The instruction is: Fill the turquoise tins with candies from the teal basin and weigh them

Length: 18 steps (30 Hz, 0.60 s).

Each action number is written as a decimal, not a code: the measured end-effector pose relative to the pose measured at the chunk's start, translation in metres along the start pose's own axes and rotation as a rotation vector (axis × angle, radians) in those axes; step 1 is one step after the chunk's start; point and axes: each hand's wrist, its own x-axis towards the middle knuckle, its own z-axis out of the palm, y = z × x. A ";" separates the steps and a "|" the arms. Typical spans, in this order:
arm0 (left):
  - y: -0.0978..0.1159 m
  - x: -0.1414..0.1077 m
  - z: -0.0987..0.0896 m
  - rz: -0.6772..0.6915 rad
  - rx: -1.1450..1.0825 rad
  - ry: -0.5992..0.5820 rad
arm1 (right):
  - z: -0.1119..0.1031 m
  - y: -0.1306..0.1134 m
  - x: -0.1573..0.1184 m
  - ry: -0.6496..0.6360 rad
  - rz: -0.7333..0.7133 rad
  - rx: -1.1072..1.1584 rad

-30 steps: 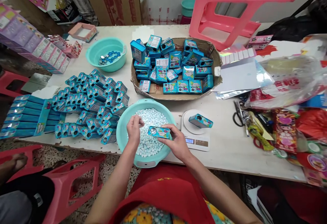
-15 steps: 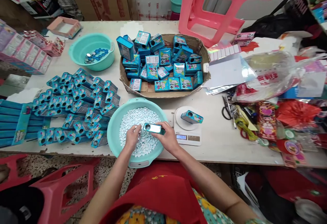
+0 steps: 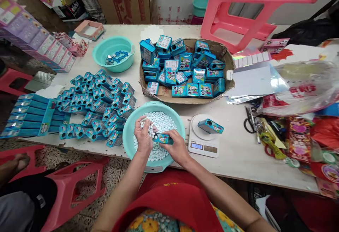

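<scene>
Over a turquoise basin (image 3: 127, 133) of small pale candies (image 3: 160, 119), my left hand (image 3: 143, 136) is cupped round a heap of the candies. My right hand (image 3: 177, 146) grips a small blue box (image 3: 162, 138), its open end close against the left palm. Just right of the basin, another blue box (image 3: 210, 126) rests on a white scale (image 3: 203, 148) with a lit display. Several more blue boxes (image 3: 99, 105) with round holes stand and lie on the table to the left.
Behind the basin, a cardboard tray (image 3: 164, 98) holds many blue boxes. A second turquoise basin (image 3: 113, 45) holds blue lids. A pink stool (image 3: 212, 23) stands at the back; scissors (image 3: 249, 120) and packets lie right. A person's hand (image 3: 22, 161) shows at far left.
My left hand has turned palm up and now holds a heap of candies. The box in my right hand has tilted toward it. The view has shifted, so the table's contents appear farther right.
</scene>
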 end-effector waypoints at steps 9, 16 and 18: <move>0.005 0.001 0.008 -0.111 -0.042 -0.076 | 0.007 0.005 0.006 -0.006 0.054 0.061; 0.025 0.001 0.010 -0.064 -0.085 -0.113 | 0.000 0.004 0.004 0.017 0.063 0.193; 0.022 0.000 0.011 -0.040 -0.038 -0.090 | 0.001 0.004 0.005 0.023 0.056 0.184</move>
